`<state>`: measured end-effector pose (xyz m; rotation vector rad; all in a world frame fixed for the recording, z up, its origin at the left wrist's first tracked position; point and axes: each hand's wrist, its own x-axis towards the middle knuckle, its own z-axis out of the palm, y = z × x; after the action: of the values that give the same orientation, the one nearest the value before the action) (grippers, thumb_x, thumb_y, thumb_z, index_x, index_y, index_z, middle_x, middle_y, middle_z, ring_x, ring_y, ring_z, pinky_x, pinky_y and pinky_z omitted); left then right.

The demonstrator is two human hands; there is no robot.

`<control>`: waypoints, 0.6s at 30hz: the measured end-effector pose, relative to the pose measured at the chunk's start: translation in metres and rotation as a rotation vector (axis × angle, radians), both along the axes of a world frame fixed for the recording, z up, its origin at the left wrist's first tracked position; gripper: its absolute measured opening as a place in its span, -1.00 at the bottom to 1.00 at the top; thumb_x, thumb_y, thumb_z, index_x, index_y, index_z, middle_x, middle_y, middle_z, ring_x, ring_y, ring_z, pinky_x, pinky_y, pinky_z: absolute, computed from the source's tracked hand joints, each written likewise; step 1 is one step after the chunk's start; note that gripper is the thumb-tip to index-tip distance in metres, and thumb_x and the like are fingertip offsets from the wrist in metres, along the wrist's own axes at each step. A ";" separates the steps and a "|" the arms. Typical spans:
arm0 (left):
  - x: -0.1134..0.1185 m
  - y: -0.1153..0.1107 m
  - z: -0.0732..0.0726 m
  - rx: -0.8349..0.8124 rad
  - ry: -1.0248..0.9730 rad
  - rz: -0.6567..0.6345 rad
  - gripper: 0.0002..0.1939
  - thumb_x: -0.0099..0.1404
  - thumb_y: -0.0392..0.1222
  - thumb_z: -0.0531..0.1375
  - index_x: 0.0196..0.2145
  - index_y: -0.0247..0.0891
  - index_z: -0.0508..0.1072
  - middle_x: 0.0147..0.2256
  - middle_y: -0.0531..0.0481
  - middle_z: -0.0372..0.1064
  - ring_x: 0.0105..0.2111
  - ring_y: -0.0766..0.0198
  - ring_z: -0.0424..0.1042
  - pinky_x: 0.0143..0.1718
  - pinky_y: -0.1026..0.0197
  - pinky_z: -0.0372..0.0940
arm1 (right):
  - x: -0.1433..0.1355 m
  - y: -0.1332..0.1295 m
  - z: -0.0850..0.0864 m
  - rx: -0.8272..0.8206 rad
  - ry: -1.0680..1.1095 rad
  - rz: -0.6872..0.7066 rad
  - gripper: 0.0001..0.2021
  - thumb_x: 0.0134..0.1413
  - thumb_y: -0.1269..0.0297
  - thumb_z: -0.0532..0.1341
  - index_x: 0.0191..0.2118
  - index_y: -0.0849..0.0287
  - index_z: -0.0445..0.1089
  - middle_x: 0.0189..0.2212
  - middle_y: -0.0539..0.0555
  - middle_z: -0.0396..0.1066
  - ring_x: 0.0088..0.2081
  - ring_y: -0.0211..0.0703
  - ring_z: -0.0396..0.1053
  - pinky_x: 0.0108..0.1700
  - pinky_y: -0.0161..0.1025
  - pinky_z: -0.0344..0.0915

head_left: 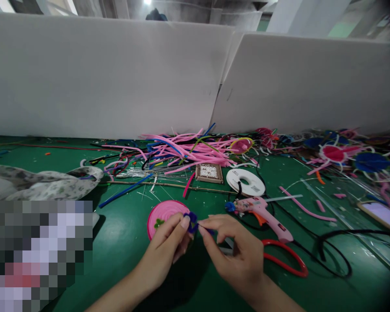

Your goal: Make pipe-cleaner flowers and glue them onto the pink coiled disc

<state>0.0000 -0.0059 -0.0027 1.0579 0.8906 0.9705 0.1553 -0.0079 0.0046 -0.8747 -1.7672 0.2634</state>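
Poised over a green worktop (117,268), the left hand (165,242) pinches a dark blue fuzzy piece (191,222) between thumb and fingers, while the right hand (240,247) appears to nip its edge with thumb and forefinger. A hard tug from the right could pull the small piece out of shape; a slack left pinch could let it drop. The piece sits between the two hands, at their fingertips. Just behind the left hand lies a round pink disc (165,211), contact impossible to tell. Past the right hand rests a pink glue gun (268,215); if hot, its nozzle end could burn straying knuckles. Red scissor handles (301,272) lie nearby.
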 end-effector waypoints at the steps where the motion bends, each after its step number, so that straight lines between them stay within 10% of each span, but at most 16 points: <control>1: -0.001 0.000 0.000 0.007 0.007 0.007 -0.63 0.32 0.07 0.04 -0.51 -0.24 0.20 -0.62 0.19 0.05 -0.67 0.46 -0.04 -0.69 0.37 -0.15 | 0.000 0.000 0.000 0.004 -0.004 0.002 -0.69 -0.08 0.63 0.23 -0.43 0.07 0.15 -0.42 0.00 0.49 -0.31 -0.15 0.47 -0.16 -0.09 0.42; 18: -0.001 0.005 0.003 0.051 0.036 0.030 -0.72 0.28 0.00 0.13 -0.45 -0.25 0.31 -0.65 0.20 0.02 -0.68 0.47 -0.08 -0.68 0.35 -0.18 | 0.005 0.007 0.003 -0.117 0.066 -0.046 -0.78 -0.01 0.55 0.21 -0.40 0.08 0.19 -0.37 0.03 0.46 -0.27 -0.14 0.46 -0.20 -0.17 0.40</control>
<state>-0.0010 -0.0004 0.0006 1.1108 0.9172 1.0061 0.1606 -0.0013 0.0080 -0.9782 -1.6817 0.3649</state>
